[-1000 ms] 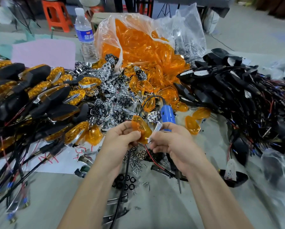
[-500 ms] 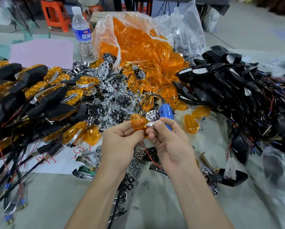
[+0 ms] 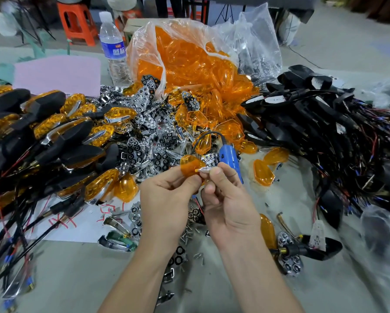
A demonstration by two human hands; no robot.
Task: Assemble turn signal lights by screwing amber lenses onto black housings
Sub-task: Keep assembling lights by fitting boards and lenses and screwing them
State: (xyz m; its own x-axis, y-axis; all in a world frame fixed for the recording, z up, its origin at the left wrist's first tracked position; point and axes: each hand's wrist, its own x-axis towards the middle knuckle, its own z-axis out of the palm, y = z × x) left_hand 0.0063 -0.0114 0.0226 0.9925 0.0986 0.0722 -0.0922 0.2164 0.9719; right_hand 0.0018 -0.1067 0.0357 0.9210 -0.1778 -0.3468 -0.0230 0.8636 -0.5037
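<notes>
Clutter (image 3: 157, 141) rings left hand (image 3: 164, 199) holding lens (image 3: 189, 166), right hand (image 3: 230, 199) pinching trim (image 3: 206, 170).

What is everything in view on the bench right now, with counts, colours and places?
amber lens: one, orange, held centre
silver piece: one, silvery, touching the lens
lens bag: one, clear, orange-filled, back centre
black housings: many, wired, piled right
assembled lights: many, amber-black, piled left
chrome reflectors: many, silver, centre pile
screwdriver: one, blue, corded, centre
screws: many, silver, scattered front centre
water bottle: one, clear, beside bag
left hand: one, pinches amber lens
right hand: one, pinches silver piece
</notes>
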